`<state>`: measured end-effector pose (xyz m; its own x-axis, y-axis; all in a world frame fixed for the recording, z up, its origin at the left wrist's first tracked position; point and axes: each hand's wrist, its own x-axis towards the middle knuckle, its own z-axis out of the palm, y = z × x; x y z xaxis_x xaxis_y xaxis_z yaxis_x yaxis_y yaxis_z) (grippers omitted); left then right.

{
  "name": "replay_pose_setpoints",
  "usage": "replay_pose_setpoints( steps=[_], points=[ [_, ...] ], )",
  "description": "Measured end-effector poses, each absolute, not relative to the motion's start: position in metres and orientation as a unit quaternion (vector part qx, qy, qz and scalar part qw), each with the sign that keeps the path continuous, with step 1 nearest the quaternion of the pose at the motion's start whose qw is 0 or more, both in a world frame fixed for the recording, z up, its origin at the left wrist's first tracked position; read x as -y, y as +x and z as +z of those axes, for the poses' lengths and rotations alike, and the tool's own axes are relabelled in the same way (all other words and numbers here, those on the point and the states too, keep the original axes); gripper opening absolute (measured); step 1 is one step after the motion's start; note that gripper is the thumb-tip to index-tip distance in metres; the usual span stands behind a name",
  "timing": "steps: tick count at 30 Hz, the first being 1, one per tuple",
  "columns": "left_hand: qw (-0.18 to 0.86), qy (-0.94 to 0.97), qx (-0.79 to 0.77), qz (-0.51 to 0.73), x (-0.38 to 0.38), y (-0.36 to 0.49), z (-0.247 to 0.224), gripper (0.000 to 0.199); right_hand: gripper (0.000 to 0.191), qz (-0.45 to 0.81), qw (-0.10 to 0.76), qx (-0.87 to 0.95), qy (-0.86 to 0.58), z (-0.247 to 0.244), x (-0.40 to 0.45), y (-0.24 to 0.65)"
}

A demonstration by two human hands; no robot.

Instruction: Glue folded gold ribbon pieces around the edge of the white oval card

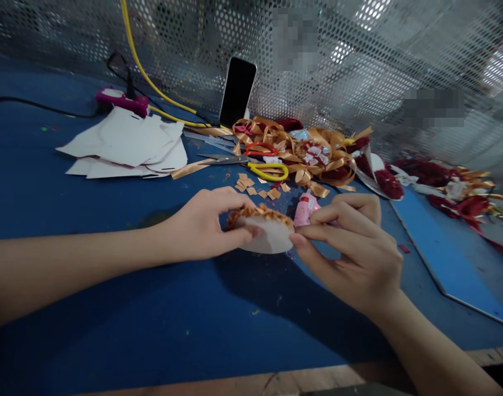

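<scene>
A round white card disc (272,235) with gathered golden-orange ribbon along its far edge is held up over the blue table. My left hand (210,223) grips it from the left, thumb on the white face and fingers behind. From the right, my right hand (350,247) pinches the disc's edge between thumb and forefinger; whether a ribbon piece is also in that pinch cannot be made out. Just behind my right fingers lies a pink glue gun (304,209), partly hidden by them. Small cut squares of orange ribbon (245,180) are scattered beyond the disc.
Scissors with yellow and red handles (268,171) lie by a heap of orange ribbon (329,148). White card sheets (127,140) are stacked at left, near a magenta power strip (121,100). A phone (238,91) leans on the perforated metal screen (185,49). Dark red ribbon (433,173) lies at right.
</scene>
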<state>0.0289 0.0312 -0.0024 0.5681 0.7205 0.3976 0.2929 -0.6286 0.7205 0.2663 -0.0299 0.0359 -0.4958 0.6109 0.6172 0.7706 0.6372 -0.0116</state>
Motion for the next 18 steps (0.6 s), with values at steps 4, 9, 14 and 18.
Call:
replay_pose_setpoints(
  steps=[4,9,14,18],
  points=[
    [0.375,0.777,-0.375,0.338,-0.037,0.030,-0.002,0.031,0.010,-0.139,0.302,0.839,-0.431,0.035,0.021,0.273],
    [0.433,0.719,-0.440,0.319,-0.039,0.032,-0.004,0.038,0.013,-0.114,0.263,0.819,-0.496,0.039,-0.005,0.325],
    [0.413,0.724,-0.451,0.320,-0.039,0.033,-0.003,0.038,0.040,0.010,0.095,0.853,-0.513,0.034,-0.031,0.386],
    [0.440,0.683,-0.472,0.342,-0.034,0.034,0.001,0.041,0.025,0.058,0.042,0.851,-0.520,0.028,-0.038,0.388]
  ],
)
